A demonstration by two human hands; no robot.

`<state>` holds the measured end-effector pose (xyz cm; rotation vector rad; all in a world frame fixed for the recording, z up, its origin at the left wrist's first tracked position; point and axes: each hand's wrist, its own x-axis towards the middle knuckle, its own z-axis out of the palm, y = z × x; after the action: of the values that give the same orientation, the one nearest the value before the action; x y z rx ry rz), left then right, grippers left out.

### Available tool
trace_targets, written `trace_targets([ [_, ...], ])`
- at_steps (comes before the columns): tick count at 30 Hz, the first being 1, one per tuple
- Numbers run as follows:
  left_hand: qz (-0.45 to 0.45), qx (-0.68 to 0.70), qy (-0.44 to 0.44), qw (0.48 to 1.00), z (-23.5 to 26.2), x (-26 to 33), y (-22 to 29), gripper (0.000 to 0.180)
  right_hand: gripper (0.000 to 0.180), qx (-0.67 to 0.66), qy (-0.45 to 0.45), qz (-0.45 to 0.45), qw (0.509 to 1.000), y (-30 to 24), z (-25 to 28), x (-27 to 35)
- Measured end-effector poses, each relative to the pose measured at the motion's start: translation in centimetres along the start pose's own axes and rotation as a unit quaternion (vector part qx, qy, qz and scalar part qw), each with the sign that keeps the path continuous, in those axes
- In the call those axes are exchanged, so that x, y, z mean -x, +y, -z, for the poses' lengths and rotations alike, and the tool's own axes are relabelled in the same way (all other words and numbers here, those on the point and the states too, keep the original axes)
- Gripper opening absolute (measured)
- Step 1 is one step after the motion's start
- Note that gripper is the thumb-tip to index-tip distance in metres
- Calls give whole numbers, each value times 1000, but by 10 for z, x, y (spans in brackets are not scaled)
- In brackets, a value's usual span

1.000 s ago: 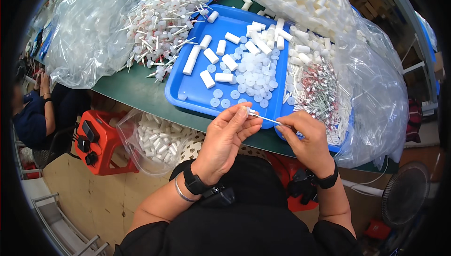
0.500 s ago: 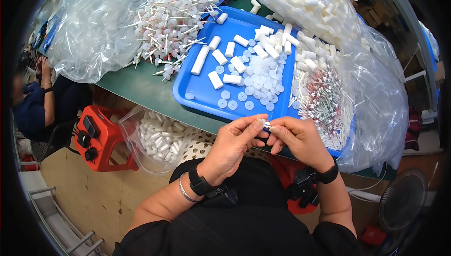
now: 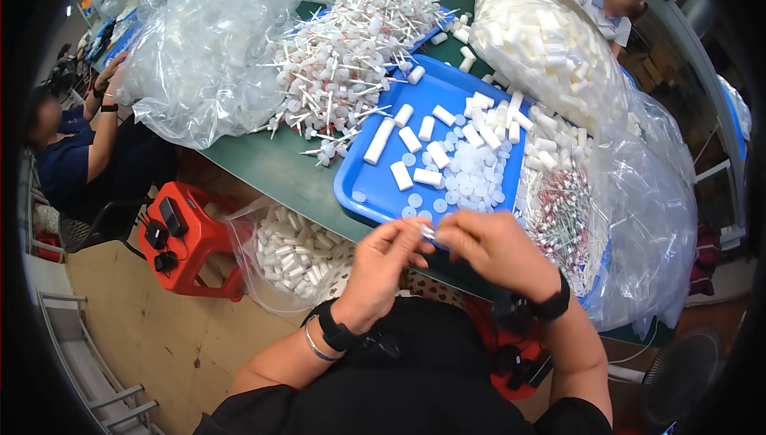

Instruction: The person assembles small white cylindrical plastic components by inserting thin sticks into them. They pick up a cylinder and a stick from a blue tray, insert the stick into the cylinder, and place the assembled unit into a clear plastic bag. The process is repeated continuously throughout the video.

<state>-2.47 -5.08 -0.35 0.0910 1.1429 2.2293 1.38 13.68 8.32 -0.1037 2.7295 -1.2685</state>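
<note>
The right hand (image 3: 501,250) has turned knuckles-up; the left hand (image 3: 381,266) pinches a small white piece (image 3: 428,232) at its fingertips, long axis slanting toward the right, whose grip I cannot tell.

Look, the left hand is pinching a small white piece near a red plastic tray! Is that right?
No, the plastic tray is blue, as the head view shows. The left hand is pinching a small white piece near it.
</note>
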Motion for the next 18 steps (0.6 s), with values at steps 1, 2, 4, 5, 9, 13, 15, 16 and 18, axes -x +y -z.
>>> trace_targets([
  [1, -2, 43, 19, 999, 1, -2, 8, 27, 15, 83, 49, 74, 993, 7, 3, -16],
  [2, 4, 47, 25, 999, 3, -2, 14, 29, 12, 140, 87, 107, 980, 12, 2, -33],
  [4, 16, 56, 41, 997, 6, -4, 21, 32, 13, 250, 159, 168, 940, 24, -6, -62],
  [5, 28, 62, 31, 997, 7, -1, 21, 35, 10, 304, 127, 145, 933, 34, -11, -69],
  [9, 34, 83, 24, 996, 16, 0, 16, 40, 10, 411, 59, 99, 904, 45, -19, -79],
  [13, -27, 47, -5, 999, 6, -2, 19, 40, 14, 303, 81, 89, 945, 28, -6, -47],
  [15, -70, 10, -29, 997, -6, -6, 21, 40, 18, 213, 94, 106, 967, 29, -4, -22],
  [16, -65, -5, -44, 997, -9, -6, 20, 39, 20, 134, 69, 66, 986, 19, -3, -12],
  [18, -50, -33, -79, 995, -14, -6, 15, 37, 23, -26, 25, -21, 999, -2, 2, 11],
])
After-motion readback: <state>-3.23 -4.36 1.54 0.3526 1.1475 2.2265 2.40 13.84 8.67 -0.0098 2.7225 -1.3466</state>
